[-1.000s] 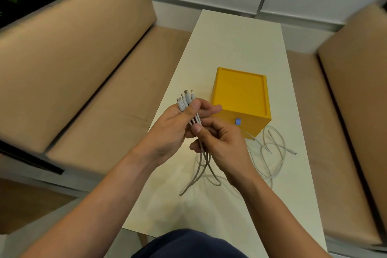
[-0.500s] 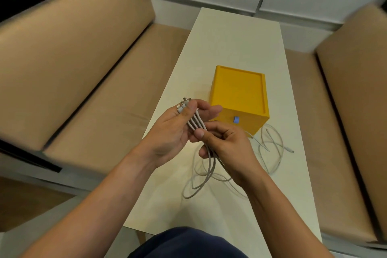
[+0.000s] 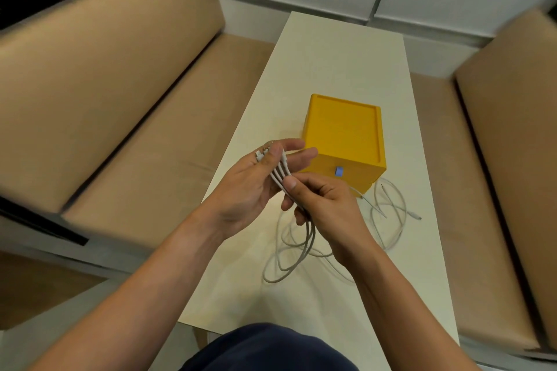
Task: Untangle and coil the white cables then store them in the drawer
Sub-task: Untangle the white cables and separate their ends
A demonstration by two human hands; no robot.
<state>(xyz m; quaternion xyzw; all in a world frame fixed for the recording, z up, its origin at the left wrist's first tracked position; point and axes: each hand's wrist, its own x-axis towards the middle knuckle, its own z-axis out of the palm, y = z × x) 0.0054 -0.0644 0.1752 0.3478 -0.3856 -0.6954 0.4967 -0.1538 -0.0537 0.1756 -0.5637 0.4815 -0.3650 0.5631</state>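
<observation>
Two benches [image 3: 135,135] flank cream table [image 3: 331,63]; left hand [image 3: 250,190], right hand [image 3: 325,208] pinch white cables [image 3: 281,172].

No text, label, brand or number is legible, even on the blue tab [image 3: 338,171] at six o'clock on the yellow drawer box [image 3: 343,132].

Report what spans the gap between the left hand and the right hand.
Head view: only the white cables, side by side, pinned under the left hand's thumb and pinched by the right hand.
</observation>
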